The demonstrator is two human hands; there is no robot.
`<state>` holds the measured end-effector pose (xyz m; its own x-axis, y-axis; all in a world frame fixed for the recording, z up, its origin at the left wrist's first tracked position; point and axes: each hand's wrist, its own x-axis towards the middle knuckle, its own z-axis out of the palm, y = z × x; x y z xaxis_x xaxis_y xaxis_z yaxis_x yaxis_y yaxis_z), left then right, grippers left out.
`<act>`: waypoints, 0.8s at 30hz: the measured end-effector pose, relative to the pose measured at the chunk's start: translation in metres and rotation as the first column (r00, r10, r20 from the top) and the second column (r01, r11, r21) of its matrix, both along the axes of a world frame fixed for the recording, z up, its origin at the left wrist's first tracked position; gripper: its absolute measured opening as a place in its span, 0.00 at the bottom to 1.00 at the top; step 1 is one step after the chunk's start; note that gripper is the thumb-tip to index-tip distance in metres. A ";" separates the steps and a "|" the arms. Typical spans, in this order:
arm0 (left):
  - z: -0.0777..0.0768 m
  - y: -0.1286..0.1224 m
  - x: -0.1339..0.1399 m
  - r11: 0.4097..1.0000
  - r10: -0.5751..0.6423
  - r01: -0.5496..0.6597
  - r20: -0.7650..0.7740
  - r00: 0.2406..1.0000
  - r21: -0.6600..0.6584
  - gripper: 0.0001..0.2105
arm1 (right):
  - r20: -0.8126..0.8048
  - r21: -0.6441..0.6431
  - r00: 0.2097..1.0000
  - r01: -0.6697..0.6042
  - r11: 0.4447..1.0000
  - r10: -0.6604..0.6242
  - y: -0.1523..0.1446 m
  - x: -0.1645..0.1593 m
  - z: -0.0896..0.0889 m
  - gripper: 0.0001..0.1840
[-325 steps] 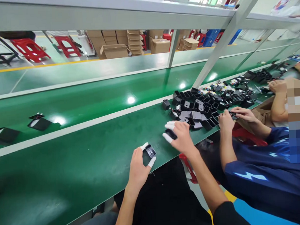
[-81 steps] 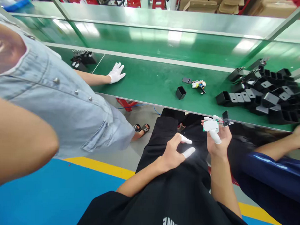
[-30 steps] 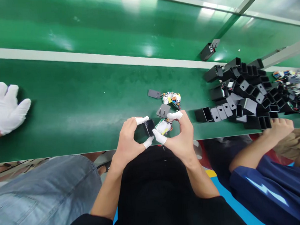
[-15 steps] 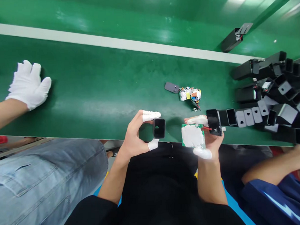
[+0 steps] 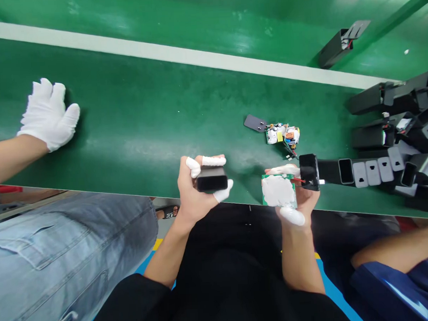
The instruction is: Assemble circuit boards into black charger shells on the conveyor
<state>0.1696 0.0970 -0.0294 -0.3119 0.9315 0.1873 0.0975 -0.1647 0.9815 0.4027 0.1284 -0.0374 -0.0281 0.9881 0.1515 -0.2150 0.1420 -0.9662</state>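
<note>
My left hand (image 5: pixel 191 199), with white finger cots on its fingertips, is closed around a black rectangular housing (image 5: pixel 210 172). The dark opening of the housing faces me. My right hand (image 5: pixel 306 204) grips a green circuit board (image 5: pixel 278 191) by its edges, its face coated in white paste. Red wires run from the board to a black end piece (image 5: pixel 309 171) beside the fingers of that hand. A gap separates the board from the housing. Beyond, a second circuit board (image 5: pixel 283 135) crowded with components lies on the green bench beside a dark plate (image 5: pixel 255 123).
Black housings (image 5: pixel 367 99) and grey end plates (image 5: pixel 373 172) crowd the bench at right. One housing (image 5: pixel 333 50) stands past the white strip (image 5: pixel 195 56). At left a co-worker's white-gloved hand (image 5: pixel 51 115) rests on the bench. Another person's arm (image 5: pixel 391 247) is at lower right.
My left hand has turned the housing from upright to sideways and its fingers have closed further around it. The end piece by my right hand has turned. The view has shifted slightly.
</note>
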 end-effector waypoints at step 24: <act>-0.001 -0.006 0.003 0.985 -0.167 0.170 0.064 0.984 -0.040 0.37 | 0.042 0.044 0.963 -0.267 0.963 0.265 0.010 -0.021 0.047 0.37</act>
<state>0.1723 0.0908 -0.0307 -0.1591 0.9787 0.1298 0.0129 -0.1294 0.9915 0.3814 0.1386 0.0100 -0.2949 0.9357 0.1936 -0.2174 0.1317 -0.9672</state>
